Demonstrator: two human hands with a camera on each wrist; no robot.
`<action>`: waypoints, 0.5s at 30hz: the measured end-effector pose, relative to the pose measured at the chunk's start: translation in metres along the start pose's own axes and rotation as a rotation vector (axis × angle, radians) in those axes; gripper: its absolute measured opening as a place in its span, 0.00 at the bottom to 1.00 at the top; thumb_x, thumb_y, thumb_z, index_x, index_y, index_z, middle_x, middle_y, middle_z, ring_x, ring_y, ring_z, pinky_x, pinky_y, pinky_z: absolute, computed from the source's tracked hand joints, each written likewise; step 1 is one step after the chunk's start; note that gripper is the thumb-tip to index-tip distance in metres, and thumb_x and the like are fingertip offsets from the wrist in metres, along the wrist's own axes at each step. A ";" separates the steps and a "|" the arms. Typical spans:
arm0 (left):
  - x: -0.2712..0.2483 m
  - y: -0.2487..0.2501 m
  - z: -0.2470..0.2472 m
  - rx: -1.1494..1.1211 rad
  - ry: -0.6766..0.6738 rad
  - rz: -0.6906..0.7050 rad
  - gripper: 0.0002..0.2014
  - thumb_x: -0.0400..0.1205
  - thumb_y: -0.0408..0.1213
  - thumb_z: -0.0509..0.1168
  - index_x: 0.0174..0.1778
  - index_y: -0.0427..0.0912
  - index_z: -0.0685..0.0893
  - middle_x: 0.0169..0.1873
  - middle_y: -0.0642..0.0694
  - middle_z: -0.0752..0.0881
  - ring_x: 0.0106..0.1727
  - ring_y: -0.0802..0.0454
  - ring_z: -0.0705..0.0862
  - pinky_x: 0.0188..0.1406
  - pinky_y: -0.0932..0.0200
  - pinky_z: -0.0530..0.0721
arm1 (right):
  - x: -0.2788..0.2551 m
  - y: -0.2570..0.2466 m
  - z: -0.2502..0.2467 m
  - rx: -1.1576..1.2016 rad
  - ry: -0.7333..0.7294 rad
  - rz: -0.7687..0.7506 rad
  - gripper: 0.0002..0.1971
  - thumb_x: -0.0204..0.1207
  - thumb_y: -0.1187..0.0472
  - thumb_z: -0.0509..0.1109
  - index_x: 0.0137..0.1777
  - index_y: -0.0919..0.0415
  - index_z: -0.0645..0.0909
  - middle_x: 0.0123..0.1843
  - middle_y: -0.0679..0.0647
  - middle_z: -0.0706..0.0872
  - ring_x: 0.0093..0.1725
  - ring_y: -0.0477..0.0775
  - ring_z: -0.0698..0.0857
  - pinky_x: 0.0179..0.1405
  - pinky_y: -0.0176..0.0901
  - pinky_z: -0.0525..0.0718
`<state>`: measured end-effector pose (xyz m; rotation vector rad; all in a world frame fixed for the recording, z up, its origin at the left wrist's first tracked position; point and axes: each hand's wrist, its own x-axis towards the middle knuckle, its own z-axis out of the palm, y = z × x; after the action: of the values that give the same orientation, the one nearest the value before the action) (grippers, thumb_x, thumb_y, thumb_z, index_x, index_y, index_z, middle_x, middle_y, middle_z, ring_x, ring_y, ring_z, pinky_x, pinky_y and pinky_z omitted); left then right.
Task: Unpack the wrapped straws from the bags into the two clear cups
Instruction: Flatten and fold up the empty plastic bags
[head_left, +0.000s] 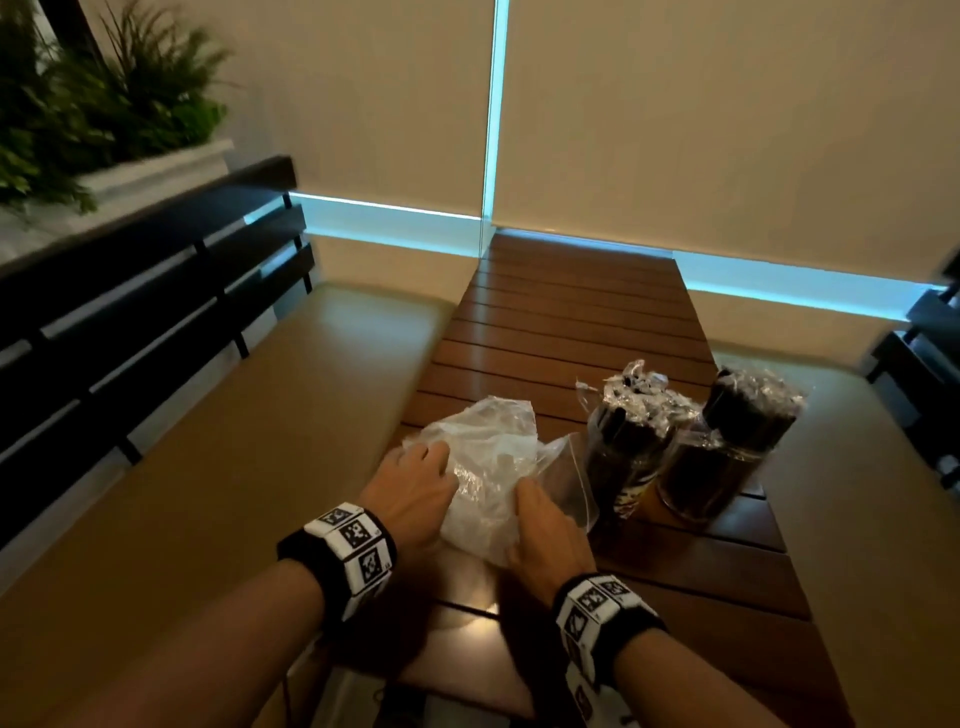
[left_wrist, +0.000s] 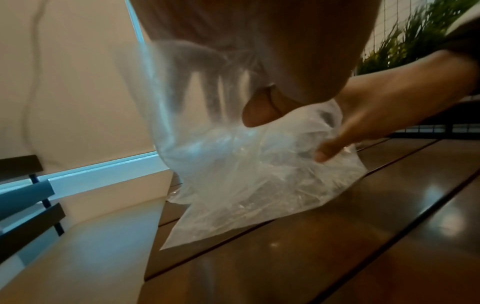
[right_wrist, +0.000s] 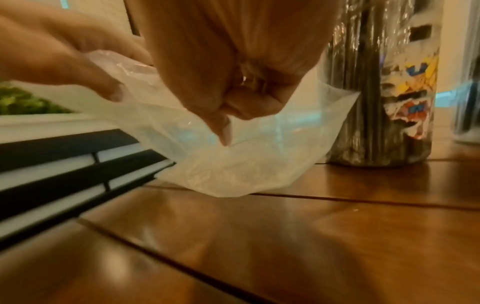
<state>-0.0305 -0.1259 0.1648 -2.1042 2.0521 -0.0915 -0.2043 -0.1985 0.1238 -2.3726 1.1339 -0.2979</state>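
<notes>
A crumpled clear plastic bag (head_left: 488, 457) lies at the near left of the wooden table (head_left: 571, 322), and I see no straws inside it. My left hand (head_left: 421, 478) grips its left side, thumb pressed into the plastic (left_wrist: 246, 185). My right hand (head_left: 540, 514) pinches the bag's (right_wrist: 246, 164) right side with curled fingers (right_wrist: 226, 125). Just right of the bag stand two clear cups, the left cup (head_left: 623, 467) and the right cup (head_left: 711, 478), both packed with dark wrapped straws (head_left: 639, 405) that stick out of the top. The left cup (right_wrist: 384, 102) touches a corner of the bag.
A tan bench seat (head_left: 260, 441) with a dark slatted backrest (head_left: 130, 312) runs along the table's left side. A planter with green plants (head_left: 104, 104) sits behind it. Another bench (head_left: 857, 519) lies to the right. The table's far end meets the wall.
</notes>
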 end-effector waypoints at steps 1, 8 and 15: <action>0.001 -0.001 0.005 -0.009 0.021 -0.003 0.14 0.70 0.42 0.63 0.50 0.44 0.83 0.55 0.43 0.78 0.53 0.39 0.81 0.57 0.41 0.79 | 0.007 0.001 0.003 0.044 0.027 0.048 0.13 0.78 0.54 0.67 0.58 0.49 0.68 0.60 0.49 0.81 0.56 0.57 0.84 0.51 0.46 0.80; 0.001 -0.014 0.045 -0.191 0.007 0.020 0.17 0.84 0.39 0.48 0.65 0.42 0.75 0.68 0.41 0.73 0.67 0.39 0.77 0.73 0.41 0.69 | 0.047 -0.006 0.010 0.260 0.171 0.371 0.28 0.65 0.61 0.78 0.61 0.50 0.68 0.62 0.50 0.75 0.58 0.53 0.79 0.52 0.46 0.82; 0.001 -0.013 0.055 -0.435 -0.206 0.094 0.17 0.81 0.34 0.61 0.66 0.39 0.73 0.61 0.42 0.80 0.58 0.43 0.82 0.55 0.55 0.78 | 0.014 -0.026 -0.001 -0.448 0.043 -0.498 0.47 0.58 0.50 0.77 0.78 0.50 0.59 0.83 0.59 0.59 0.80 0.62 0.60 0.79 0.59 0.55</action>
<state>-0.0072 -0.1207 0.1130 -2.1240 2.1858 0.6117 -0.1785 -0.1955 0.1383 -3.0496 0.6550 -0.2810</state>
